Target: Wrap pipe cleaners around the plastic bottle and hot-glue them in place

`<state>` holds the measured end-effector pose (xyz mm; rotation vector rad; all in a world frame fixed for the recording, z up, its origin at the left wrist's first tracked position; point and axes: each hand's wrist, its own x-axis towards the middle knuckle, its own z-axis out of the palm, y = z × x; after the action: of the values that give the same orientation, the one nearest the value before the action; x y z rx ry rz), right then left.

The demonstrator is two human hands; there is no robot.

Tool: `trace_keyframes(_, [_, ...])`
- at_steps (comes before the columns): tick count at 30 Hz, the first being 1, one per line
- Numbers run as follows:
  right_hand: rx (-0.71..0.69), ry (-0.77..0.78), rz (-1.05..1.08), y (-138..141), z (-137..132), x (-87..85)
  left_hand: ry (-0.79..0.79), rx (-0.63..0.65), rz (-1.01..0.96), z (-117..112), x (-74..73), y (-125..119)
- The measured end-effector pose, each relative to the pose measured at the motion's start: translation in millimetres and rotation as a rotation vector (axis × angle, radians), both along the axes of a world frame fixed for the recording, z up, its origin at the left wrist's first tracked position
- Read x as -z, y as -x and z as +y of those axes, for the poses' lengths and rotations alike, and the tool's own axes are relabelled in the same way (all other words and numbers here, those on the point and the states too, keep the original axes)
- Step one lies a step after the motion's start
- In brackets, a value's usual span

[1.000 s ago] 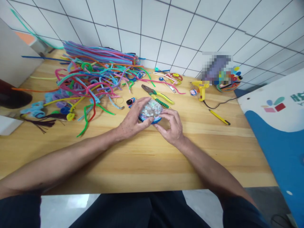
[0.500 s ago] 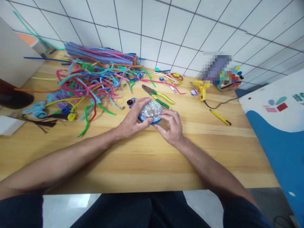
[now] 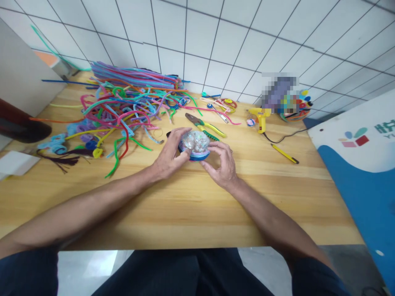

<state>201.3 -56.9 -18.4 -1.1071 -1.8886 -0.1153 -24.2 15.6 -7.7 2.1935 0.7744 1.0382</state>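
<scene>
Between my hands sits a round craft piece (image 3: 197,144) with a shiny, clear, glittery top and a rim of blue and lilac pipe cleaner. My left hand (image 3: 173,152) is curved round its left side, the thumb pressed at the near edge. At the right edge, my right hand (image 3: 222,162) has its fingertips and thumb against the rim, with the palm apart from it. Just behind lie pliers (image 3: 205,124) with yellow and green handles. A small dark piece (image 3: 168,134) shows partly behind my left hand.
A tangle of pipe cleaners (image 3: 123,111) spreads over the left of the wooden table (image 3: 197,205), with a bundle (image 3: 138,78) behind. To the right are a yellow glue gun (image 3: 261,119) with its cord, a utility knife (image 3: 284,153) and a container of colourful bits (image 3: 296,107).
My left thumb has slid left along the near rim, and more of the shiny top and blue edge shows. My right fingers have loosened slightly. The view has shifted a little.
</scene>
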Motion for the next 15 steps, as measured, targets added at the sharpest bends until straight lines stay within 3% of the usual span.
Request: trace_keyframes(15, [-0.062,-0.065,0.011,4.5,-0.3,-4.1,0.035,0.001,-0.02,-6.6,4.4,-5.4])
